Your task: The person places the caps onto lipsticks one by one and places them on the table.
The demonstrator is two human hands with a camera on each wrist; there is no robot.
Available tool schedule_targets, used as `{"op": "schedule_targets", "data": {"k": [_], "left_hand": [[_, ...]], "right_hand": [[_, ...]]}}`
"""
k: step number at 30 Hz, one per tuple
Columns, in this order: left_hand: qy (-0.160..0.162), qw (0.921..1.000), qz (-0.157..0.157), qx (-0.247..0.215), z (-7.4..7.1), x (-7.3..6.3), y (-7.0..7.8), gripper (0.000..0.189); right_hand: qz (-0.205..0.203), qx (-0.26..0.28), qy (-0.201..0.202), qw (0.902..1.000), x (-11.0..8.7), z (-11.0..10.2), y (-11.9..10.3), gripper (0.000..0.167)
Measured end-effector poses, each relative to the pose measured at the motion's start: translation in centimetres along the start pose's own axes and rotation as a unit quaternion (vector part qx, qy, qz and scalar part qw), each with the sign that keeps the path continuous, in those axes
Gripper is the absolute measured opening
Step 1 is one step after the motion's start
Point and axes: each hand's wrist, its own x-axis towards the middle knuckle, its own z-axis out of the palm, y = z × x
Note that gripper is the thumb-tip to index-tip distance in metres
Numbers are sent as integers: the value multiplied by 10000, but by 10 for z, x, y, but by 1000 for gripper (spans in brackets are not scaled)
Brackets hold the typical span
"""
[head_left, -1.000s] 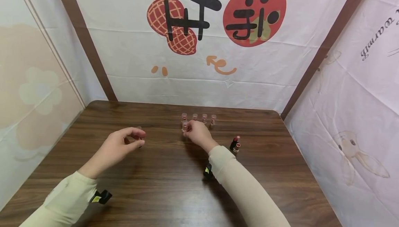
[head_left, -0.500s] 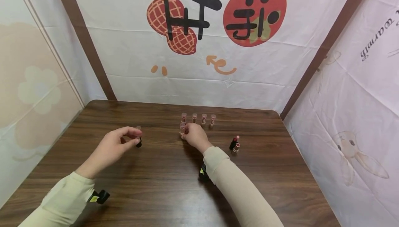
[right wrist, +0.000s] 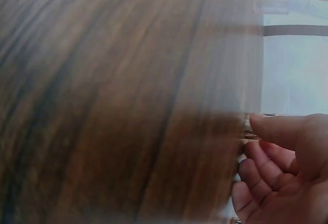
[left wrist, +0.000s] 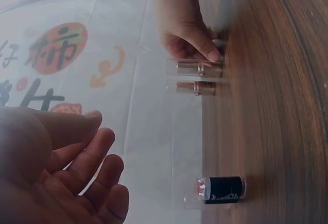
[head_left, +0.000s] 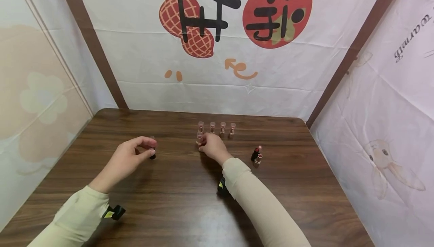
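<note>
In the head view my left hand [head_left: 127, 158] hovers beside a black lipstick [head_left: 153, 156] with a clear cap. The left wrist view shows this lipstick [left wrist: 224, 190] standing on the table, apart from my relaxed fingers [left wrist: 102, 147]. Thumb and fingers of my right hand [head_left: 215, 147] pinch the lower part of a rose-gold lipstick [head_left: 199, 138] with a clear cap, upright in front of another capped lipstick [head_left: 200, 127]. In the right wrist view my right hand [right wrist: 287, 167] hides most of it.
Other clear-capped lipsticks [head_left: 222, 128] line up along the back of the wooden table [head_left: 176, 202]. To the right stand an uncapped black lipstick [head_left: 255, 154] and two small rose-gold ones [head_left: 258, 159]. A printed cloth [head_left: 145, 89] hangs behind the table.
My right hand and its lipstick have shifted slightly left and toward me. My left thumb has risen a little, so more of the black lipstick's base shows beneath it.
</note>
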Motion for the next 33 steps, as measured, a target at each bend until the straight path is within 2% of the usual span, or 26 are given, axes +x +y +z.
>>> {"op": "schedule_targets", "data": {"k": [6,13,18,21,27,33], "left_hand": [[71,10000,-38,46,-2,0,2,23],[-1,9995,-287,127,-3,-2,-4,29],[46,9988,-394,288,-6,-1,-10,35],[61,9985,-386,376,-7,1,-15,39],[96,9984,-328,452,-11,9,-31,33],[-10,9978,-507,426,-14,21,-49,36]], "right_hand": [[95,72,-9,9999,-10,-17,-2,36],[-340,328,297,9984,-35,-53,4,36],[-463,400,539,9967,-57,-79,13,36],[-446,368,709,9958,-70,-92,24,33],[-455,549,961,9928,-93,-115,55,32],[-420,778,1141,9895,-109,-137,86,34]]}}
